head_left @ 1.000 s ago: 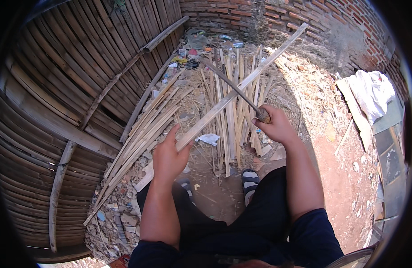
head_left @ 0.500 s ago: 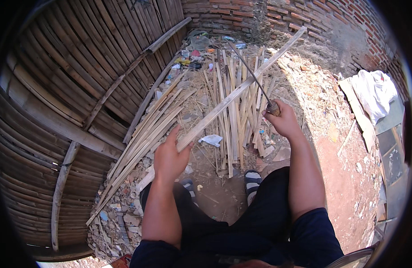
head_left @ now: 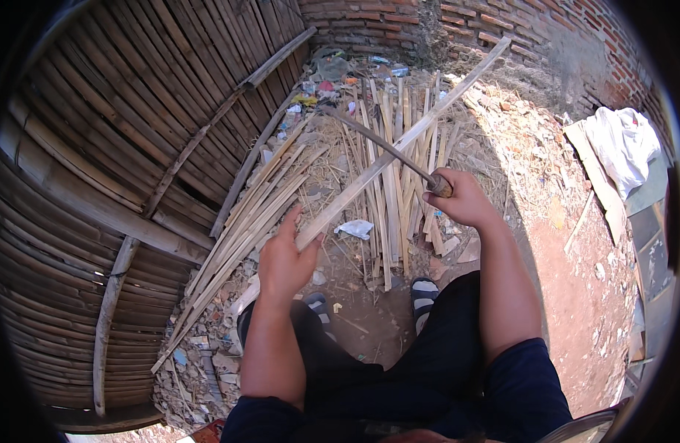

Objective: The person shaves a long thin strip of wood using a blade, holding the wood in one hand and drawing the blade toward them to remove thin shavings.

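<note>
My left hand (head_left: 287, 258) grips a long pale wooden strip (head_left: 347, 199) near its lower end, thumb on one side and fingers on the other. The strip slants up to the far right, and its lower end passes behind my left wrist toward my knee. In my right hand (head_left: 465, 199) is the wooden handle of a long-bladed knife (head_left: 369, 136). The dark, narrow blade points up and left, crossing in front of the strip around its middle. Whether blade and strip touch, I cannot tell.
Several loose wooden strips (head_left: 390, 214) lie ahead of my feet, with another bundle (head_left: 240, 240) beside the slatted wall (head_left: 96, 96) at left. Rubble and litter cover the ground. A brick wall (head_left: 495, 29) stands at the back. A white sack (head_left: 622, 148) rests at right.
The knife's blade has swung left and lower, so it now lies more across the strip. My right hand has shifted slightly left and turned. My left hand still grips the strip.
</note>
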A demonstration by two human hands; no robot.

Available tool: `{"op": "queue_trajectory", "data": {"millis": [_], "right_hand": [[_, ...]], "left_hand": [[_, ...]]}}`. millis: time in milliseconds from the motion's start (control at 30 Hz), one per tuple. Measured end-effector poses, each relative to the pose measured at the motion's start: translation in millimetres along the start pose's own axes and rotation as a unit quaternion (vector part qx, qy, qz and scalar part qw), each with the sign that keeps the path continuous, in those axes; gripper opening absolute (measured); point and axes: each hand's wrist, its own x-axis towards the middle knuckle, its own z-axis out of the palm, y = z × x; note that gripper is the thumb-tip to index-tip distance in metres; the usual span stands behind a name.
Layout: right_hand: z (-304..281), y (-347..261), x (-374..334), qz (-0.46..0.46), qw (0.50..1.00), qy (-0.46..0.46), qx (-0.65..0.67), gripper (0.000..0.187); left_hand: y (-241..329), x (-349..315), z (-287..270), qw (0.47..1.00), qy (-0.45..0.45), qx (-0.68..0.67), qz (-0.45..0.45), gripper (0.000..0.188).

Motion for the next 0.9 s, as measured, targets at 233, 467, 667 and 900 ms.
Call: {"op": "queue_trajectory", "data": {"millis": [233, 467, 667, 900], "right_hand": [[-3.5, -3.0, -5.6, 0.07, 0.996, 0.054, 0.026, 0.04], [19.0, -46.6, -14.8, -0.126, 0.985, -0.064, -0.098, 0.028], [-0.9, 5.4, 1.6, 0.027, 0.999, 0.037, 0.006, 0.035], [-3.6, -6.0, -7.4, 0.049, 0.997, 0.055, 0.027, 0.035]], "left_hand": [[3.7, 0.6, 0.0, 0.999, -0.014, 0.008, -0.029, 0.072], [-14.3, 0.5, 13.1, 1.0, 0.01, -0.022, -0.003, 0.072], [6.3, 1.0, -2.8, 0.999, -0.013, -0.022, -0.041, 0.068], [12.6, 1.4, -1.9, 0.997, -0.021, -0.02, -0.074, 0.068]]}}
